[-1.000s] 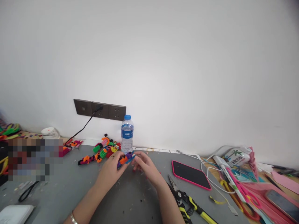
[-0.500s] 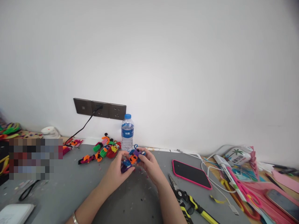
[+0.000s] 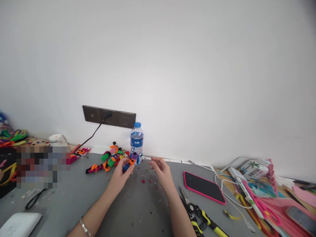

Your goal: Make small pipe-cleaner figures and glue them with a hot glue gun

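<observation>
Our left hand (image 3: 120,171) alone now pinches pipe-cleaner figure (image 3: 130,162), raised just above grey surface (image 3: 138,210) beside finished figures (image 3: 108,159). Our right hand (image 3: 161,168) has let go; grip wide, empty. Water bottle (image 3: 137,140) behind.

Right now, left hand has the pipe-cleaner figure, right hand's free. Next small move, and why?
Probably set the pipe-cleaner figure down with the pile of finished figures just left of it. The left hand alone pinches it, already at the pile's edge beside the water bottle; the right hand hangs open, apart.
</observation>
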### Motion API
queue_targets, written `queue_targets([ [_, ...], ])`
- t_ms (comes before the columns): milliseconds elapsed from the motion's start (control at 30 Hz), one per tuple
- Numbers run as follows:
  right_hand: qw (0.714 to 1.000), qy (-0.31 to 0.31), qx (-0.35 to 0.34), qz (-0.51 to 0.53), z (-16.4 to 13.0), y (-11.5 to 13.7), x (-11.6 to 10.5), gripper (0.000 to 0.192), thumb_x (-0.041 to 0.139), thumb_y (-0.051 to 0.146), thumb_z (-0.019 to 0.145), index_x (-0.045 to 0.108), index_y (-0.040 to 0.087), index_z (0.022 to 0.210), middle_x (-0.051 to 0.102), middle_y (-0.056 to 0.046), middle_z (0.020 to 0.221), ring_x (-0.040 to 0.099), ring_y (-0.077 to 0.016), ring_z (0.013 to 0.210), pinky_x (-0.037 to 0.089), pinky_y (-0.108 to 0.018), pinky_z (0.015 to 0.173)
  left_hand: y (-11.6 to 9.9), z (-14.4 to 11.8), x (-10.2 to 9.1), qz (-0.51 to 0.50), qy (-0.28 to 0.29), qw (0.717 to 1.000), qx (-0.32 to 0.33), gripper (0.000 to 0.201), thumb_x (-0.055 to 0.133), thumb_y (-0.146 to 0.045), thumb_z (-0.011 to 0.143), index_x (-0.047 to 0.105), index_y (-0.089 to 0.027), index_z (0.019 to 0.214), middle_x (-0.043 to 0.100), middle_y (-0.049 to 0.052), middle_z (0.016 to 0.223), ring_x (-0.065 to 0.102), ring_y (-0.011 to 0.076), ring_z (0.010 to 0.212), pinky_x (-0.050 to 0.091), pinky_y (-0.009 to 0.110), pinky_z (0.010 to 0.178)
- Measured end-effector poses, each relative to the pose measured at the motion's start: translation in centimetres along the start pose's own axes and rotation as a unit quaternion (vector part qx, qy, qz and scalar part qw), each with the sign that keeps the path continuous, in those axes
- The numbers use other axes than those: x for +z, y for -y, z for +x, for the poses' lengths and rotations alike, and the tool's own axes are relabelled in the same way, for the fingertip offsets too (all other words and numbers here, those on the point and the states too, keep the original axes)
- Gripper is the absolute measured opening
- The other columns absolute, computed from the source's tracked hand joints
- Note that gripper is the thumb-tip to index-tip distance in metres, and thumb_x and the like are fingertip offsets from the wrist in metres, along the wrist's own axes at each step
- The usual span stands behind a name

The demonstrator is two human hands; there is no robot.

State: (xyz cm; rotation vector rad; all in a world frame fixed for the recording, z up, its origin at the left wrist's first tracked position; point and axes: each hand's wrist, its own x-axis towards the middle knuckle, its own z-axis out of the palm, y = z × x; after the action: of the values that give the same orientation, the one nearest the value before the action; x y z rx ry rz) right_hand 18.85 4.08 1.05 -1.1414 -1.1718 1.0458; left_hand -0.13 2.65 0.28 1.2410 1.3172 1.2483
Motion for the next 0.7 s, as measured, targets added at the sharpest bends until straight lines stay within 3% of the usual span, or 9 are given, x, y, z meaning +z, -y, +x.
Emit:
queue_targets([
  [133, 0.999, -0.028, -0.026, -0.002, 0.0, 0.0, -0.3, 0.041, 0.067, 0.055, 0.071, 0.064, 0.017, 0.086, 0.065, -0.004, 0.068, 0.057, -0.0187, 0.06, 0.043, -0.029, 0.055, -0.7, -0.1, 0.1, -0.056, -0.013, 0.997, -0.049, 0.043, 0.066, -0.052, 0.072, 0.056, -0.02, 0.098, 0.067, 0.003, 0.087, 0.062, 0.0162, 0.066, 0.045, 0.025, 0.056],
  [367, 0.996, -0.037, -0.078, -0.008, -0.5, 1.9, 0.0, 0.042, 0.059, 0.058, 0.08, 0.049, 0.021, 0.062, 0.045, 0.004, 0.055, 0.043, -0.0139, 0.055, 0.036, -0.027, 0.056, 0.5, 0.3, 0.4, -0.069, -0.022, 0.997, -0.025, 0.036, 0.069, -0.045, 0.069, 0.057, -0.021, 0.092, 0.064, 0.002, 0.089, 0.062, 0.0174, 0.07, 0.045, 0.025, 0.056],
  [567, 0.985, 0.057, -0.133, -0.092, -2.3, 3.0, 2.4, 0.049, 0.043, 0.056, 0.091, 0.034, 0.023, 0.058, 0.031, 0.005, 0.056, 0.031, -0.0128, 0.053, 0.026, -0.027, 0.053, 1.4, 0.5, 0.5, -0.074, 0.003, 0.996, 0.041, 0.043, 0.074, -0.03, 0.066, 0.055, -0.02, 0.104, 0.064, 0.006, 0.106, 0.06, 0.0234, 0.103, 0.045, 0.035, 0.092],
  [700, 0.981, 0.054, -0.135, -0.129, -2.6, 2.8, 2.1, 0.049, 0.041, 0.056, 0.092, 0.028, 0.023, 0.058, 0.025, 0.005, 0.057, 0.026, -0.0124, 0.054, 0.021, -0.028, 0.052, 0.9, 0.2, 0.4, -0.091, 0.027, 0.994, 0.053, 0.044, 0.071, -0.034, 0.071, 0.053, -0.019, 0.108, 0.065, 0.008, 0.108, 0.065, 0.0236, 0.098, 0.047, 0.039, 0.093],
])
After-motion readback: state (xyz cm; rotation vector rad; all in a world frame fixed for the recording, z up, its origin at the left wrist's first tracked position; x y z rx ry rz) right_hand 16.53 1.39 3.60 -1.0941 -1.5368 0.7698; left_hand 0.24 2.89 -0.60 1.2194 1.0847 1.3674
